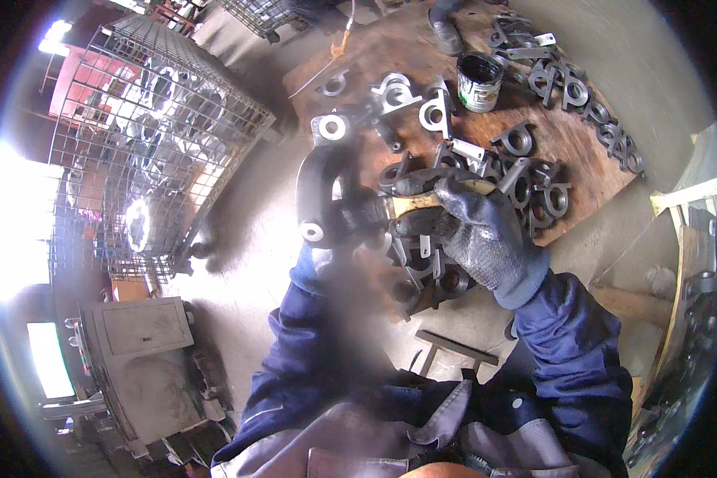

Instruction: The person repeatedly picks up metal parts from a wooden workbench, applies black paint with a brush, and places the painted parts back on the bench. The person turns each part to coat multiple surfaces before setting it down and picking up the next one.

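While the left hand (327, 247) grips a dark, curved metal casting (320, 191) from below, the right hand (470, 231) meets it from the other side. Both hands wear dark gloves, and blue sleeves (566, 350) run down to the lower edge. The casting stands roughly upright in front of the person's chest, above the near edge of a wooden board (581, 175) on the floor. Its two ends show pale, round bored faces — one at the top, one at the bottom left. The left hand is blurred and mostly behind the casting, so how its fingers lie I cannot tell exactly; it seems wrapped about the lower part. The right hand's fingers are curled together around a thin brush handle (422, 185), with the thumb and forefinger pinching it; its tip points left, at the casting's inner side.

Many more castings (526, 183) lie on the board, some dark, some bare grey metal, most with a round hole. A small tin (479, 82) of black paint stands open toward the far side of the board, well apart from the hands. A shoe (446, 32) of another person shows at the board's far edge. To the left stands a wire-mesh cage (151, 135) with bright metal parts inside — near it, lower left, a grey metal box (139, 350). Just under the right forearm, a short wooden slat (454, 346) lies on the concrete floor.
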`<state>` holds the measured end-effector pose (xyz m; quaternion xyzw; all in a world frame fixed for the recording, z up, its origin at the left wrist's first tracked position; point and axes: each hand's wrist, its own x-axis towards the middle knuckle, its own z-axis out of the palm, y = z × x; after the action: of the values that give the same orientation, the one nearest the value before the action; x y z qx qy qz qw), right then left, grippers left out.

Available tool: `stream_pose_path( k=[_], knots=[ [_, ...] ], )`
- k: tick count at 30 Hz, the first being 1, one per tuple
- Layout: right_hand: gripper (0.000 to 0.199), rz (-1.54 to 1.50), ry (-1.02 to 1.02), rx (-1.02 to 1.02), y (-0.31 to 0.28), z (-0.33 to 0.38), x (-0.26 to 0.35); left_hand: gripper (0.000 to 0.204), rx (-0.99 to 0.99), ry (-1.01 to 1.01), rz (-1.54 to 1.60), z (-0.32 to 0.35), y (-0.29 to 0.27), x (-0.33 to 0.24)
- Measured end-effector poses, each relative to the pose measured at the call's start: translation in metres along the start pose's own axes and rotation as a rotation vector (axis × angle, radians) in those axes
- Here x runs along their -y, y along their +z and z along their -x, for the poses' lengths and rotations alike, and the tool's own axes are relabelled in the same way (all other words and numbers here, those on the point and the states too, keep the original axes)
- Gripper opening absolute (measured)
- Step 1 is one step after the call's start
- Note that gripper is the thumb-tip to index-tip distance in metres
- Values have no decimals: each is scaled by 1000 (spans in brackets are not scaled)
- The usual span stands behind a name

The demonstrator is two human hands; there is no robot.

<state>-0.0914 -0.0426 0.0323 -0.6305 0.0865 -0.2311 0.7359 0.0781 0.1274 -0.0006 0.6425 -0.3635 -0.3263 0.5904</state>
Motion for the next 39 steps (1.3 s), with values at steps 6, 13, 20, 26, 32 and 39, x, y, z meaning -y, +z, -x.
stream_pose_path(
  k=[6,13,20,26,32,39],
  knots=[
    [38,-913,174,3,2,-3,-2,68,106,45,202,-4,-4,24],
    [43,-933,319,-67,5,2,-8,36,-100,-102,-36,-10,2,20],
    [35,-944,129,128,0,1,-13,38,-61,-163,92,-5,1,10],
    [26,-74,83,5,-33,-6,-6,41,-19,-125,136,-7,2,2],
    [43,-496,124,-326,-50,-12,-2,28,-296,169,-470,-24,8,16],
    [47,-627,71,-267,-29,-18,-27,35,-294,257,-869,-19,52,26]
  ],
)
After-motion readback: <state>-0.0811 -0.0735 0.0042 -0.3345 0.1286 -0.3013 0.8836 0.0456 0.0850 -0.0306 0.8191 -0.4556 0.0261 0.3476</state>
